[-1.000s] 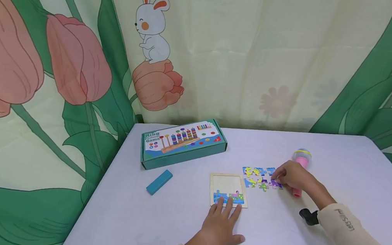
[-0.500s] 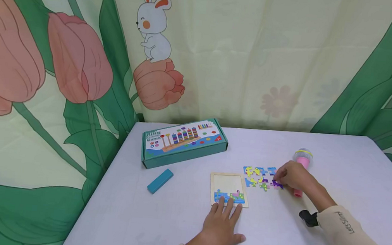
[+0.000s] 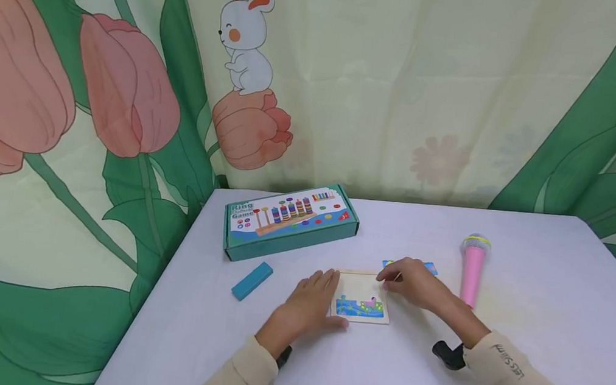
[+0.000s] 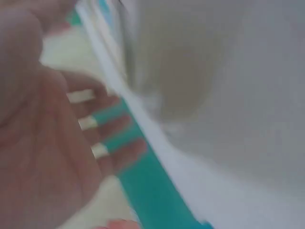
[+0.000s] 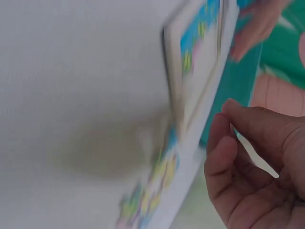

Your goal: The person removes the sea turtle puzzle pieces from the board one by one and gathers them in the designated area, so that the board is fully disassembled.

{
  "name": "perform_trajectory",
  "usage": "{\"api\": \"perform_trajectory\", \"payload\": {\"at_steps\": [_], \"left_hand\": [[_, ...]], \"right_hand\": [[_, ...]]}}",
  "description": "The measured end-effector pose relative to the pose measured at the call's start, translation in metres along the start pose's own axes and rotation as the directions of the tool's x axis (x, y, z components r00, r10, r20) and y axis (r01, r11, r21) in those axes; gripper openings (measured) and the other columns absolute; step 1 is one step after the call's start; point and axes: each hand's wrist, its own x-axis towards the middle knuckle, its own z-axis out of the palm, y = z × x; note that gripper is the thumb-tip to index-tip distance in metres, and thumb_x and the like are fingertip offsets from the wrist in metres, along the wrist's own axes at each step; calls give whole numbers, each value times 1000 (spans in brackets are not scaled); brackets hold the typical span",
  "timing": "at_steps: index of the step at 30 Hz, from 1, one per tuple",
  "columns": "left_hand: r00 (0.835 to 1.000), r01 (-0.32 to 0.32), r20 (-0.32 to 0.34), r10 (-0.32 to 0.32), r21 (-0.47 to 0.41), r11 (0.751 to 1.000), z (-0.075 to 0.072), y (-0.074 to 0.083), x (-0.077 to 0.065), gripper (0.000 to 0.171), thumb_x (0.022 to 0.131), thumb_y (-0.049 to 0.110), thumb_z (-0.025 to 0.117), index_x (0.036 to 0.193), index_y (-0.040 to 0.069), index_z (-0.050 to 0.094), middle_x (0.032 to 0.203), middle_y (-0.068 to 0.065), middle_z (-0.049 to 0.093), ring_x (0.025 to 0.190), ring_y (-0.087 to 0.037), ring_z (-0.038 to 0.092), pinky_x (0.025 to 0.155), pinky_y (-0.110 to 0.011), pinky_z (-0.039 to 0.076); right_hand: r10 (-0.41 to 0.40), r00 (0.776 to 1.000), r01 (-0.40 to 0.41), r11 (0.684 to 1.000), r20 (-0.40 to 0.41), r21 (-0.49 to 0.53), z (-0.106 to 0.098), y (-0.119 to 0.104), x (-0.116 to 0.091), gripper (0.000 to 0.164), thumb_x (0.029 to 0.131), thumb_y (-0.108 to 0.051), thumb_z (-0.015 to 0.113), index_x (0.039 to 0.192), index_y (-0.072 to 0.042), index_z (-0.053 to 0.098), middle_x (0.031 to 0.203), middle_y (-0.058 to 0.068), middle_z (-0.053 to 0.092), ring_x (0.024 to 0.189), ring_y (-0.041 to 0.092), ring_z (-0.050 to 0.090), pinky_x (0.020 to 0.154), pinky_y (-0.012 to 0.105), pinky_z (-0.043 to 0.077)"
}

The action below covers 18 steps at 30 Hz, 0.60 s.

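The shallow wooden puzzle frame lies on the table, with joined blue and green puzzle pieces along its near side. My left hand rests at the frame's left edge, fingers extended. Over the frame's right upper corner, my right hand holds thumb and fingertips together in a pinch. A small puzzle piece seems to be between them, mostly hidden by the fingers. In the right wrist view the right hand shows the same pinch. Loose puzzle pieces lie behind the right hand, largely covered by it.
A pink toy microphone lies to the right of the loose pieces. At the back left is a green ring game box, with a blue block in front of it. A printed curtain hangs behind the table.
My right hand has moved left from the loose pieces to the frame's upper right corner. My left hand has shifted from the frame's near edge to its left side.
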Motion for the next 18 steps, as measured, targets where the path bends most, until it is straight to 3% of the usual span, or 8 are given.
{"api": "perform_trajectory", "payload": {"at_steps": [4, 7, 11, 18], "left_hand": [[997, -65, 36, 67, -47, 997, -6, -27, 18, 103, 86, 55, 77, 163, 10, 27, 169, -4, 24, 155, -24, 20, 122, -47, 25], [994, -99, 36, 102, -68, 993, -6, -35, 26, 101, 85, 54, 79, 163, 11, 30, 168, -2, 26, 155, -22, 21, 122, -46, 26], [993, -110, 34, 113, -81, 991, -3, -37, 28, 99, 85, 54, 79, 162, 11, 33, 167, -2, 29, 154, -20, 23, 121, -46, 27], [994, -95, 44, 98, -56, 994, -2, -35, 28, 98, 85, 54, 78, 161, 11, 34, 167, -2, 29, 154, -20, 24, 121, -45, 28]], "right_hand": [[-22, 998, 22, 1000, 59, 3, 28, -18, 7, 21, 90, -4, 78, 111, -2, 78, 92, 0, 71, 79, 13, 58, 69, 26, 52], [-16, 998, 18, 999, 56, -32, 44, -27, 10, 30, 87, -9, 82, 116, -3, 77, 91, -1, 69, 81, 13, 59, 70, 26, 51], [-34, 999, 34, 997, 8, -66, 57, -28, 9, 30, 82, -9, 87, 110, -4, 79, 92, -1, 68, 84, 14, 59, 71, 28, 49], [-46, 999, 45, 998, -13, -36, 64, -27, 10, 27, 81, -5, 87, 106, -8, 78, 91, -4, 64, 84, 14, 56, 75, 29, 50]]}}
